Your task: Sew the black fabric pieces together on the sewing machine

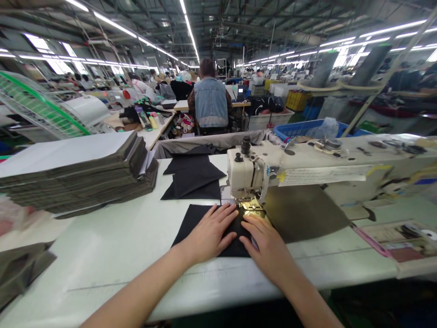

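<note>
- Far left, lower edge of the frame: loose grey-brown cloth (25, 269), crumpled on the table (112, 246).
- Left, mid-height: a tall stack of folded cloth (85, 182) topped with a pale sheet; as a block, probably heavy.
- Centre, just above the hands: black cut pieces (194, 180), overlapping, corners pointed.
- Lower centre: the black cloth (193, 218), flat on the table, its far edge near the metal foot (252, 206). It looks light, soft and unlikely to break; on so smooth a top it may slide or pucker. Flat fingers near the foot should steady it best; the near edge offers a pinch.
- Same place: the left hand (210, 230), spread flat upon the cloth, clasping nothing.
- Just right: the right hand (268, 246), apart from the left, fingers outstretched by the foot, thumb on the cloth, not clenched.
- Right: the sewing machine (290, 159), above a dark olive sheet (303, 214), material uncertain.
</note>
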`<action>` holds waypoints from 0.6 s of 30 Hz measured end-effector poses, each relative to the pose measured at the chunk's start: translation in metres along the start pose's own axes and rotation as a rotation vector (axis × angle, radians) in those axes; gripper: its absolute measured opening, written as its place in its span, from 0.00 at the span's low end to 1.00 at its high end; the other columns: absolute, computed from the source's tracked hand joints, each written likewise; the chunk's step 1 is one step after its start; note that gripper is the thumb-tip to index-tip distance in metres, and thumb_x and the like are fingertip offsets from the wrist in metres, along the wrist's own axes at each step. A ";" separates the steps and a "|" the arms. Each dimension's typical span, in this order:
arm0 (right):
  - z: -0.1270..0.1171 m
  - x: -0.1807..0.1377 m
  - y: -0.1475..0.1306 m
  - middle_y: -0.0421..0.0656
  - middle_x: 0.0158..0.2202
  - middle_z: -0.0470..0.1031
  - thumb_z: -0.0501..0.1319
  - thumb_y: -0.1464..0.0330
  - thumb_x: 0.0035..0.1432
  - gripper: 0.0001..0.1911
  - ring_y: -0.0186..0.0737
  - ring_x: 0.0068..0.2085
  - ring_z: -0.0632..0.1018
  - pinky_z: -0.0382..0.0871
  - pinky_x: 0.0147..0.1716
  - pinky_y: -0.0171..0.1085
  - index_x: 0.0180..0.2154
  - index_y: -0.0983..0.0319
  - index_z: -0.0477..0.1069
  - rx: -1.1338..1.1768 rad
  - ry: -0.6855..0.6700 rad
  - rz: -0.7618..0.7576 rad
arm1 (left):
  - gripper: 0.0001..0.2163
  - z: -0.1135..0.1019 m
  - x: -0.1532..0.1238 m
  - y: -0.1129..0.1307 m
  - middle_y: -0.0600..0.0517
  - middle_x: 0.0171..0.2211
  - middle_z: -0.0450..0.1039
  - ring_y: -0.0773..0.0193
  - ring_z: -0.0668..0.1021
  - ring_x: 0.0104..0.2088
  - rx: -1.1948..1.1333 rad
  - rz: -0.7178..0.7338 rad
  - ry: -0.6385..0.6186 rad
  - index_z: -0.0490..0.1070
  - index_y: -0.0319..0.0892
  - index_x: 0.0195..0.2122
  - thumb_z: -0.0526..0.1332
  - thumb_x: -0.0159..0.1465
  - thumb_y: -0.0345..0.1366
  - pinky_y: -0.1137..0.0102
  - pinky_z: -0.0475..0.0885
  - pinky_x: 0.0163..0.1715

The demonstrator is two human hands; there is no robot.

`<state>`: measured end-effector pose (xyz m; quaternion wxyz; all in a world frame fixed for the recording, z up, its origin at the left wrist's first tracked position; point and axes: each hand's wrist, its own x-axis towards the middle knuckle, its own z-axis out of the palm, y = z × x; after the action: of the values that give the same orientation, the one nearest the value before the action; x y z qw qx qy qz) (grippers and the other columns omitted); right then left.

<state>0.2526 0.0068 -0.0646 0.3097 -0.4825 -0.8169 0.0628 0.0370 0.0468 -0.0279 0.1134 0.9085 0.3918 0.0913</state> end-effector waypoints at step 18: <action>-0.006 -0.005 -0.004 0.52 0.53 0.77 0.60 0.71 0.64 0.14 0.52 0.54 0.76 0.73 0.54 0.53 0.50 0.64 0.74 -0.031 0.034 -0.033 | 0.24 -0.005 0.000 0.002 0.42 0.70 0.55 0.49 0.58 0.70 0.038 0.042 0.002 0.60 0.42 0.67 0.57 0.71 0.39 0.46 0.55 0.67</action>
<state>0.2549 -0.0003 -0.0608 0.3171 -0.4749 -0.8201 0.0366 0.0370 0.0462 -0.0222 0.0936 0.9185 0.3742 0.0872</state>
